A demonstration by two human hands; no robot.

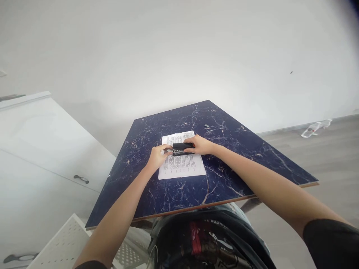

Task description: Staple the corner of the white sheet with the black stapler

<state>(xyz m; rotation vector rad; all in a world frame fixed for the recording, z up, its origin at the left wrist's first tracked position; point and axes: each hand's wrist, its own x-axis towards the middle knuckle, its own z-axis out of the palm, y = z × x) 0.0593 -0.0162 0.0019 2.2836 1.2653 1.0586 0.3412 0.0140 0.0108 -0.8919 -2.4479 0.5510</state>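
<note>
On the table (174,200): a few printed sheets (182,171) were laid on the dark blue, white-veined top, with a black stapler (179,146) held over their upper half.
Stapler: it was kept crosswise over the lines of print, between both hands, its upper and lower parts parted slightly and a metallic strip shown between them.
Right hand (203,145): the right end of the stapler was grasped, with the thumb and fingers closed around it.
Left hand (157,157): thumb and fingers were brought close together at the stapler's left end – whether the stapler itself or some small piece was pinched could not be told.
Small dark object (206,126): it was placed beyond the sheets, apart from both hands; its kind could not be made out.
Left side: a white cabinet (42,142) with dark handles (81,179) was seen, and below it a white perforated seat (60,243).
Floor (331,160): a clear plastic bottle (311,129) was left lying near the foot of the pale wall (182,48) – well apart from the sheets.
Near edge: dark clothing (207,239) with a red patch was seen just below the table's brown rim.
</note>
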